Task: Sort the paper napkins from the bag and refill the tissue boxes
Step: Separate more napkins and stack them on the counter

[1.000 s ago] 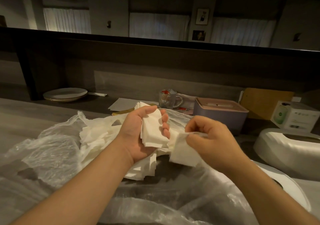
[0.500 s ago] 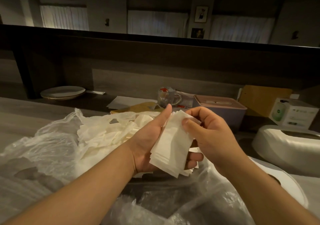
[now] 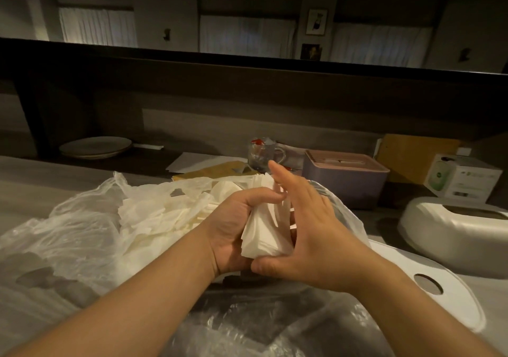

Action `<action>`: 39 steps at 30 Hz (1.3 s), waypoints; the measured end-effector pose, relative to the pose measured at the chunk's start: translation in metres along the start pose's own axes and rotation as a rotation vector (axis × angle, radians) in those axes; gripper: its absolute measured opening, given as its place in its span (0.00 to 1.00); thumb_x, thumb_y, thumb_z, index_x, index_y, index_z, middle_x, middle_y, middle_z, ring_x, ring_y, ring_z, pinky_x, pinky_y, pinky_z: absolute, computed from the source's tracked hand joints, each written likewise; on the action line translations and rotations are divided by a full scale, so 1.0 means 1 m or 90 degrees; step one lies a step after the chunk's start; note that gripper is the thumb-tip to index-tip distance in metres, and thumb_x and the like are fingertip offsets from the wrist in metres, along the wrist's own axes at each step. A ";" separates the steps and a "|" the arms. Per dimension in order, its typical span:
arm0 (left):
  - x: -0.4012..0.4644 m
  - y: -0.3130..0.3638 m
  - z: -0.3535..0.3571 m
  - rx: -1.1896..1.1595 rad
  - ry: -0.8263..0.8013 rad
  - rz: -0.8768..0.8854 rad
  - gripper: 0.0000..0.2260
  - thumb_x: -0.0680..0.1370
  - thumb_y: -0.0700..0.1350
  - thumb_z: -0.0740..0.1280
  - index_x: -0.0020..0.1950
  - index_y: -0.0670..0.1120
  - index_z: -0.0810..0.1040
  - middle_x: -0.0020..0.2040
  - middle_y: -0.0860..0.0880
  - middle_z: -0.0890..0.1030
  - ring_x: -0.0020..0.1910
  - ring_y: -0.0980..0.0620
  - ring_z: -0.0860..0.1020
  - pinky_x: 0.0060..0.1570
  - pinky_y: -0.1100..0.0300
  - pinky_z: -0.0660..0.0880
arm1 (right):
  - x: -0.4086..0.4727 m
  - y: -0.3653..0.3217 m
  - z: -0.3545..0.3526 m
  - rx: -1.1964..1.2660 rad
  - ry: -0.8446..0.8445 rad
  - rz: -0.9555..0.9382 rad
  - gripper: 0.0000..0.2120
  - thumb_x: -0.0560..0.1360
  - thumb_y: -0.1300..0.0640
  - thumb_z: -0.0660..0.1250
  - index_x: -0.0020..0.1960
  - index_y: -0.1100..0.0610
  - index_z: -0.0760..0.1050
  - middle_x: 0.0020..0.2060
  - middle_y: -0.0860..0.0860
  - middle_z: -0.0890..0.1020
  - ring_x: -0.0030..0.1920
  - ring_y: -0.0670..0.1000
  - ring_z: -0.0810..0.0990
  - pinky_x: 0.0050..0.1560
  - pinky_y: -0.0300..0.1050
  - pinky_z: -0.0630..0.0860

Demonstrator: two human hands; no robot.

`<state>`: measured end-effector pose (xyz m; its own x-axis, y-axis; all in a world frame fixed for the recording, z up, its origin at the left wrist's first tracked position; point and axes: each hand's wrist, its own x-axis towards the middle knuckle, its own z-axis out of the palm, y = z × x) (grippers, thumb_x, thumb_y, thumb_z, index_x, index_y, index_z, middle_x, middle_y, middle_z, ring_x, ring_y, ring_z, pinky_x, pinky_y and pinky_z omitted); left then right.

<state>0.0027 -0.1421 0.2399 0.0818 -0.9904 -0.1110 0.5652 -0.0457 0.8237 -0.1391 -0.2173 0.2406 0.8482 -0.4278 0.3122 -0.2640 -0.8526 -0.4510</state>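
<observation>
My left hand [image 3: 233, 227] grips a stack of white paper napkins [image 3: 264, 233] above the clear plastic bag [image 3: 63, 235]. My right hand [image 3: 308, 227] lies flat against the stack's right side, fingers straight, thumb under its lower edge. More loose napkins [image 3: 162, 213] lie in a heap inside the bag to the left. A white oval tissue box [image 3: 453, 224] stands open at the right, and its flat white lid [image 3: 445, 301] with a round hole lies in front of it. A pink-lidded purple tissue box [image 3: 343, 177] stands behind my hands.
A glass mug [image 3: 261, 153] and papers [image 3: 192, 161] sit behind the bag. Stacked plates [image 3: 94, 146] rest at the back left. A small white carton [image 3: 464, 177] and a cardboard box [image 3: 412, 155] stand at the back right under a dark ledge.
My right hand has let go of the single napkin it was laying on the stack and now presses flat against the stack's side. My left hand's fingers have curled round the stack.
</observation>
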 end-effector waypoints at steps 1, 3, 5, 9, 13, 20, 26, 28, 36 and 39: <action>0.000 0.000 0.000 0.005 0.003 -0.001 0.16 0.70 0.43 0.70 0.56 0.43 0.83 0.44 0.40 0.84 0.40 0.42 0.85 0.44 0.49 0.81 | 0.000 0.002 0.000 0.003 -0.002 -0.003 0.59 0.62 0.34 0.80 0.73 0.22 0.35 0.70 0.24 0.53 0.76 0.40 0.54 0.77 0.58 0.63; -0.002 0.001 0.003 0.004 0.003 -0.012 0.14 0.70 0.43 0.69 0.54 0.43 0.85 0.43 0.40 0.84 0.39 0.42 0.84 0.45 0.49 0.81 | 0.001 0.003 0.000 0.005 -0.007 -0.008 0.59 0.62 0.34 0.80 0.71 0.20 0.36 0.67 0.20 0.51 0.76 0.39 0.55 0.76 0.57 0.65; -0.003 0.003 0.003 -0.001 0.011 -0.028 0.11 0.71 0.43 0.69 0.48 0.42 0.88 0.43 0.41 0.83 0.42 0.44 0.83 0.46 0.50 0.79 | 0.002 0.005 0.001 0.039 -0.011 -0.005 0.58 0.62 0.32 0.79 0.72 0.20 0.37 0.70 0.22 0.52 0.75 0.39 0.57 0.74 0.50 0.70; 0.002 0.010 -0.007 -0.096 0.047 -0.040 0.14 0.72 0.43 0.68 0.55 0.40 0.82 0.48 0.41 0.79 0.47 0.45 0.77 0.49 0.52 0.73 | 0.005 0.002 0.003 0.212 0.075 0.076 0.37 0.70 0.29 0.60 0.75 0.31 0.51 0.76 0.35 0.61 0.71 0.37 0.64 0.64 0.35 0.67; 0.005 0.016 -0.015 -0.149 0.079 -0.009 0.15 0.71 0.48 0.68 0.55 0.43 0.78 0.44 0.44 0.77 0.36 0.49 0.73 0.40 0.58 0.68 | 0.011 0.008 0.003 0.101 0.168 0.108 0.08 0.83 0.42 0.57 0.52 0.41 0.72 0.48 0.39 0.80 0.47 0.43 0.79 0.46 0.44 0.77; 0.012 0.012 -0.021 -0.133 0.081 -0.010 0.18 0.72 0.50 0.68 0.59 0.44 0.77 0.44 0.45 0.78 0.34 0.49 0.73 0.39 0.58 0.68 | 0.011 0.015 0.005 -0.212 -0.122 0.163 0.28 0.72 0.35 0.71 0.69 0.40 0.72 0.66 0.41 0.73 0.64 0.46 0.73 0.61 0.42 0.73; 0.013 0.011 -0.020 -0.121 0.090 -0.013 0.17 0.72 0.50 0.68 0.58 0.44 0.78 0.44 0.44 0.79 0.34 0.49 0.72 0.38 0.59 0.68 | 0.011 0.021 0.003 -0.192 -0.186 0.168 0.26 0.72 0.35 0.71 0.67 0.39 0.73 0.64 0.41 0.74 0.60 0.47 0.75 0.63 0.44 0.75; 0.013 0.011 -0.020 -0.126 0.091 -0.013 0.17 0.72 0.50 0.68 0.58 0.44 0.78 0.44 0.44 0.79 0.34 0.49 0.73 0.39 0.58 0.68 | 0.011 0.022 0.003 -0.218 -0.180 0.159 0.19 0.77 0.43 0.69 0.67 0.41 0.73 0.65 0.43 0.74 0.60 0.48 0.75 0.63 0.44 0.74; 0.013 0.011 -0.020 -0.130 0.102 -0.011 0.18 0.70 0.50 0.68 0.58 0.44 0.78 0.45 0.44 0.79 0.34 0.49 0.73 0.39 0.59 0.69 | 0.013 0.029 0.003 -0.168 -0.058 0.147 0.07 0.83 0.48 0.62 0.61 0.40 0.71 0.56 0.42 0.81 0.51 0.46 0.78 0.54 0.45 0.78; 0.012 0.011 -0.020 -0.126 0.104 -0.009 0.17 0.71 0.50 0.68 0.58 0.44 0.78 0.45 0.44 0.79 0.34 0.49 0.73 0.39 0.58 0.69 | 0.013 0.029 0.004 -0.170 -0.030 0.129 0.07 0.81 0.47 0.65 0.58 0.39 0.72 0.53 0.40 0.82 0.50 0.45 0.79 0.54 0.48 0.80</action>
<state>0.0264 -0.1520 0.2364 0.1948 -0.9550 -0.2237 0.7156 -0.0176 0.6983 -0.1337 -0.2460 0.2280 0.7853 -0.5870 0.1969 -0.5345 -0.8032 -0.2630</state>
